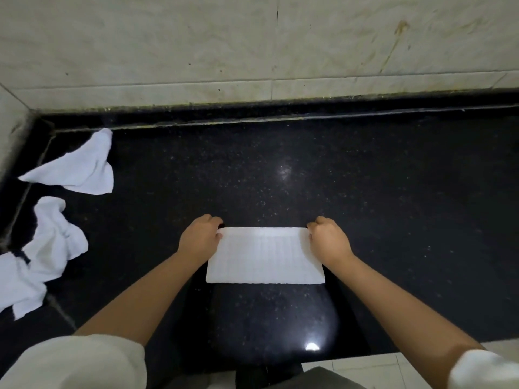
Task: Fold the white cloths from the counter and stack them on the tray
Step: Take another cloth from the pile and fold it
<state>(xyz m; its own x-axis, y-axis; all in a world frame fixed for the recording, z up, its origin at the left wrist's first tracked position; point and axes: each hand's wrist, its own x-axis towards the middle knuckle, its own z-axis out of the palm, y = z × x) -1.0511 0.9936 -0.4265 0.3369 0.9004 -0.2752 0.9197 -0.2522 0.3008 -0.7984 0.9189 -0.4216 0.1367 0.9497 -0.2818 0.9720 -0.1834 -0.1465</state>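
Your left hand (200,239) and right hand (328,239) each pinch a far corner of the folded cloth (265,255) with curled fingers — it lies flat on the black counter (365,192). Crumpled cloths (42,248) sit far left — well apart.

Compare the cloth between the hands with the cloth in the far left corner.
The held cloth lies flat as a neat rectangle; the corner cloth is crumpled and unfolded. The left hand and right hand grip the first; nothing touches the second. Both are white, on the black counter.
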